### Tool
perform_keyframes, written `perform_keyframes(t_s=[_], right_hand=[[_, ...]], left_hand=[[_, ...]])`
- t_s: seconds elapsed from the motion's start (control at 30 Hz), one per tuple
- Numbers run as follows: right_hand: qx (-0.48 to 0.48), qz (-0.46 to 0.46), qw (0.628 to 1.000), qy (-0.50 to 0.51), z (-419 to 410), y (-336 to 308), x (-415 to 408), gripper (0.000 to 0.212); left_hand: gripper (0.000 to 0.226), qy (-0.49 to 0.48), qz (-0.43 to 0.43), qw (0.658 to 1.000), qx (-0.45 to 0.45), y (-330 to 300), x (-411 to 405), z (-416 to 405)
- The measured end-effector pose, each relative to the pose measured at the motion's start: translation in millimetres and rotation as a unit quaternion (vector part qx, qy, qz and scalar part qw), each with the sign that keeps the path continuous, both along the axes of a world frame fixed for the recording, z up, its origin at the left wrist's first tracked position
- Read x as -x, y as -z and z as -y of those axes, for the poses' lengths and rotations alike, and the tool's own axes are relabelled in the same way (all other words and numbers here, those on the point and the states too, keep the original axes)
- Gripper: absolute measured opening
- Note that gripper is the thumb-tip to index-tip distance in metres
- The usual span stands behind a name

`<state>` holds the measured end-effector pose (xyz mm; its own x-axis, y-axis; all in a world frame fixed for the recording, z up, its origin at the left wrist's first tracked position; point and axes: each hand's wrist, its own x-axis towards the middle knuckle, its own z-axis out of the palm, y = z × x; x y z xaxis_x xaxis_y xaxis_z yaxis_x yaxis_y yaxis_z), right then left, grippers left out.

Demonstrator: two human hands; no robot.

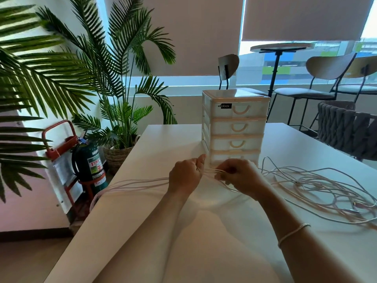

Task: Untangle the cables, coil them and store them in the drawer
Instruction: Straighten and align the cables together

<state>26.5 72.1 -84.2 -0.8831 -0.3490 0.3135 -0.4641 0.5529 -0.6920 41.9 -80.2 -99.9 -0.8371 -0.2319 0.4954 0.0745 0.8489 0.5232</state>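
Several pale pinkish-white cable strands (210, 171) stretch taut between my two hands over the white table (204, 231). My left hand (186, 175) grips the strands, which trail left from it and loop over the table's left edge (130, 183). My right hand (237, 177) pinches the same strands just in front of the drawer unit. A loose tangle of white cables (318, 186) spreads across the table to the right. The white drawer unit (234, 127) stands upright behind my hands, all its drawers closed; my hands partly hide the bottom one.
Left of the table stand a fire extinguisher (90, 164) in a red stand and potted palms (114, 99). A woven grey chair (346, 127) sits at the table's far right. Stools and a round high table (282, 48) stand by the window.
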Motion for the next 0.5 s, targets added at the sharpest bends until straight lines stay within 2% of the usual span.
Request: perform_keyframes(t_s=[0.1, 0.23, 0.33, 0.4, 0.5], right_hand=[[0.038, 0.034, 0.999, -0.004, -0.5, 1.4, -0.3, 0.024], [0.042, 0.081, 0.996, 0.001, 2.3, 1.7, -0.7, 0.011], [0.019, 0.093, 0.995, -0.021, 9.1, 1.6, -2.3, 0.018], [0.041, 0.131, 0.989, -0.045, 14.3, 1.7, -5.2, 0.026], [0.058, 0.174, 0.981, -0.058, 18.5, 4.5, -6.7, 0.027]], left_hand=[[0.054, 0.000, 0.001, 1.000, 0.006, 0.9, -0.7, -0.4], [0.054, 0.006, -0.015, 1.000, -0.002, 2.9, 0.1, 0.3], [0.053, 0.016, -0.033, 0.999, -0.012, 3.8, 0.3, -0.7], [0.052, 0.023, -0.046, 0.999, -0.019, 3.8, 0.7, -1.2], [0.051, 0.014, -0.051, 0.998, -0.023, 3.8, 2.2, -1.2]])
